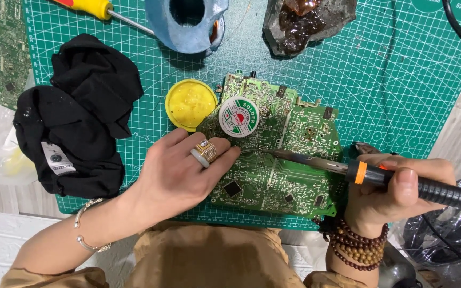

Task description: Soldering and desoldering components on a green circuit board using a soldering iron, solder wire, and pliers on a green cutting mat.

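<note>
Our left hand [180,173] is lying flat on the near left part of the green circuit board [273,160], fingers together and stretched out, closed on nothing, pressing the board down on the green cutting mat [401,96]. A gold ring [205,151] is sitting on one finger, and a thin bangle [84,226] is hanging round the wrist. Our right hand [396,192] is clamped around the black and orange handle of a soldering iron [358,172], whose metal tip is reaching leftward and touching the board near its middle, just beside our left fingertips. A string of brown beads [359,246] is wrapping the right wrist.

We are seeing a small round solder wick reel [238,116] resting on the board's upper left part. A yellow round tin of flux [189,104] is sitting just beside the board's upper left corner. A crumpled black cloth [78,114] is lying on the left of the mat. At the far edge, a yellow-handled screwdriver [102,10], a blue holder [188,21] and a dark resin-crusted lump [308,21] are lying. Another circuit board [9,48] is showing at the far left.
</note>
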